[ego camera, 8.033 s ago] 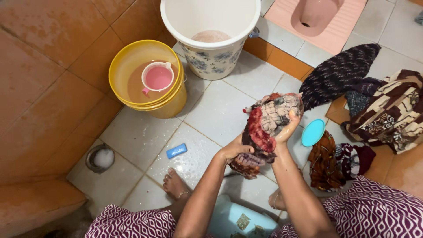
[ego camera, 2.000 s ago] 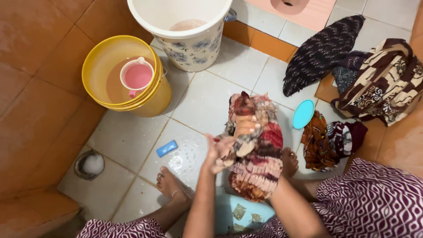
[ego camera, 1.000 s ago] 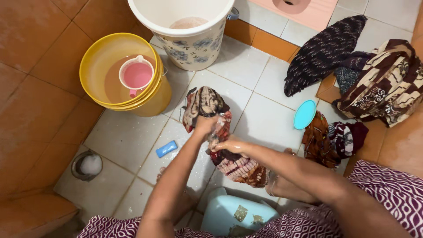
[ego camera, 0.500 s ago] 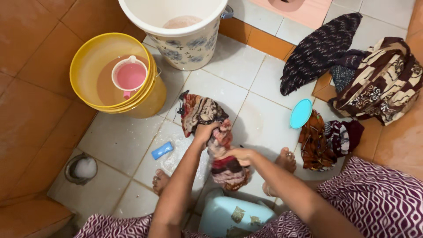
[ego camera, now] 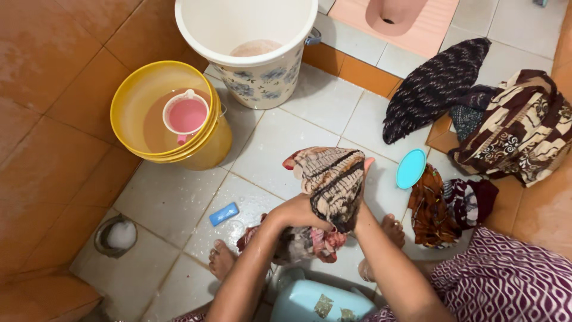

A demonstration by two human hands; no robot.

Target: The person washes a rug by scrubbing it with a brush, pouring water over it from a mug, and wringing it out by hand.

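Note:
A wet patterned cloth in red, cream and dark stripes is bunched above the tiled floor. My left hand grips its lower part, where the rest hangs down toward my feet. My right hand is mostly hidden behind the cloth's raised upper part; only fingertips show at its right edge, and it holds that part up. A blue soap bar lies on the wet floor left of my hands.
A yellow bucket with brownish water and a floating pink mug stands at left. A white flowered bucket stands behind. Heaps of clothes and a round teal lid lie at right. A floor drain and a light-blue stool are near me.
The cloth was stretched low toward the yellow bucket; now both hands have drawn it back and up, with its upper part raised and draped over my right hand.

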